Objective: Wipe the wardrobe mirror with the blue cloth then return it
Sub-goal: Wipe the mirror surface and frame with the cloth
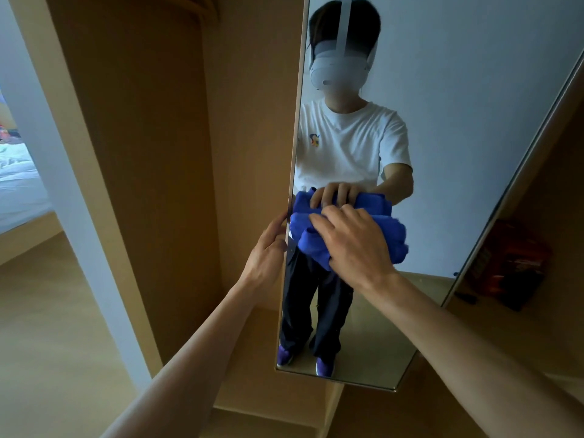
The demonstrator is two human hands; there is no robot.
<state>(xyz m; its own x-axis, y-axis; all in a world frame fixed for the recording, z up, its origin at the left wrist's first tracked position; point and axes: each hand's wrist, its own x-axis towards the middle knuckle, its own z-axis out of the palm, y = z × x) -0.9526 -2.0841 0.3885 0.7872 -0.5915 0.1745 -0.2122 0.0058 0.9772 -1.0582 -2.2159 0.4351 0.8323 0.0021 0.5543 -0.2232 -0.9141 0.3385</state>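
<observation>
The tall wardrobe mirror (442,153) stands in front of me on an opened door, and I am reflected in it. My right hand (350,245) presses a bunched blue cloth (308,240) flat against the glass at about mid height, near the mirror's left edge; its fingers are spread over the cloth. My left hand (268,251) holds the mirror's left edge, fingertips wrapped round the door's rim. The cloth's reflection shows just above the real cloth.
The open wooden wardrobe interior (142,153) lies left of the mirror door, with a low shelf step (252,374) below. A red-orange box (512,263) sits in the compartment right of the mirror. A bed with white sheets (15,178) shows at far left, past a white frame.
</observation>
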